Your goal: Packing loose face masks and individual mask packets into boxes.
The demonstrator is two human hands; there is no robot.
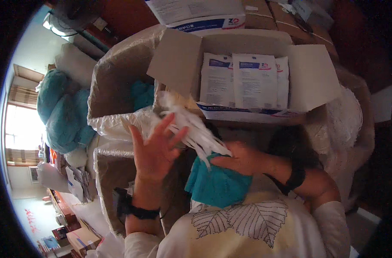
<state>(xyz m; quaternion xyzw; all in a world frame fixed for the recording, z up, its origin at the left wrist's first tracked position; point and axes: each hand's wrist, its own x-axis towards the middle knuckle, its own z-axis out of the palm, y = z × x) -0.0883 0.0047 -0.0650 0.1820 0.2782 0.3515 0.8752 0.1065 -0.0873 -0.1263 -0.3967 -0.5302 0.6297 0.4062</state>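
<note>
My left hand [152, 157] is raised with its fingers spread, close beside a bundle of thin white straps [198, 135]. The straps fan out and are blurred at their upper end. In front of my body, my right hand [236, 159] is closed on the lower end of the straps, where they meet a teal cloth bundle [219, 185]. That cloth hangs below the hand, near my lap. Whether the straps are fixed to the cloth I cannot tell.
An open cardboard box [312, 77] ahead holds several white packets [255, 81]. Left of it stands a lined bin [114, 92] with teal cloth [142, 93] inside; another lined bin [110, 172] is nearer. Large teal bundles [60, 114] are piled far left. A closed box [196, 13] lies behind.
</note>
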